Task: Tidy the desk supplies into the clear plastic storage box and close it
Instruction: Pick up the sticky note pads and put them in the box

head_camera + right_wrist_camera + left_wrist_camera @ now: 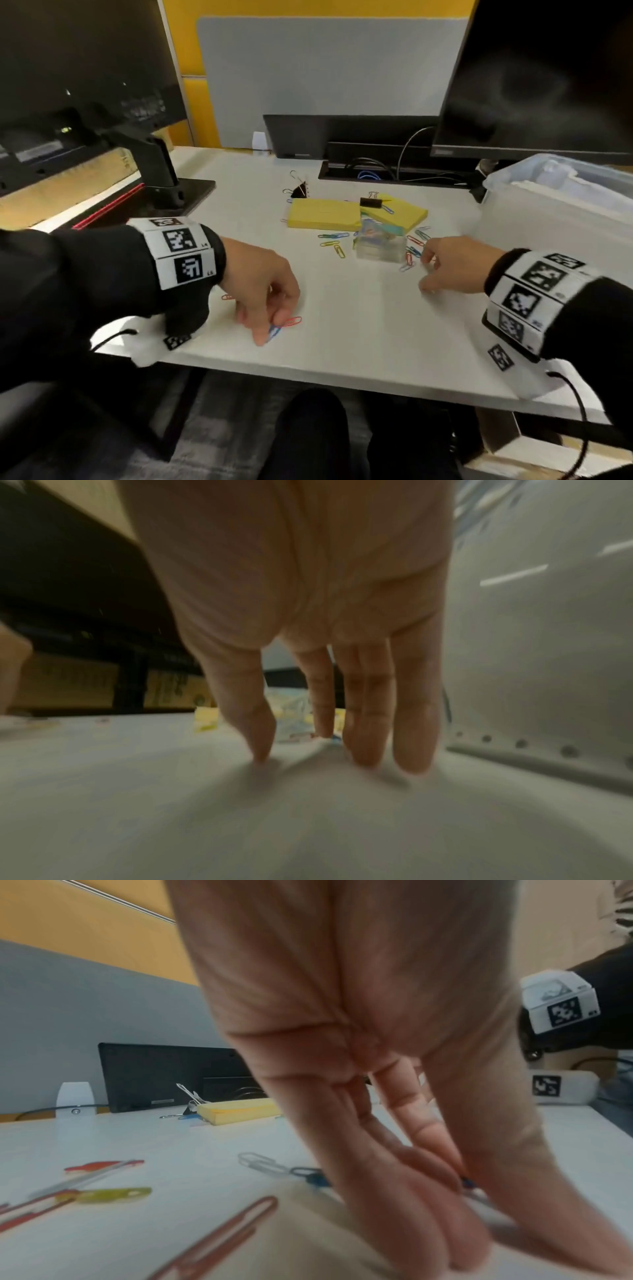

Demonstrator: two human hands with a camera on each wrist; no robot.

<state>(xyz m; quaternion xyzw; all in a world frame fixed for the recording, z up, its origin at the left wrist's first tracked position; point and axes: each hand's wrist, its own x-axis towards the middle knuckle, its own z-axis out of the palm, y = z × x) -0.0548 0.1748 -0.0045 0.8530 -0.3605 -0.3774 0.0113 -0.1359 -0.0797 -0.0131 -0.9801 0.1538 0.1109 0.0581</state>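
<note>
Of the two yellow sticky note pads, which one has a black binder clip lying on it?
The right pad, the tilted one nearer the storage box. The left pad is bare on top.

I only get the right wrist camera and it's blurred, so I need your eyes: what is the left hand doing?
Observer: The left hand pinches a blue paper clip near the front of the desk.
Operator: Any clips by the right hand?
Observer: Yes, coloured paper clips lie scattered just ahead of the right hand, around a small clear case.
Operator: What else is out?
Observer: Two yellow note pads behind that case, with a black binder clip on top.
</note>
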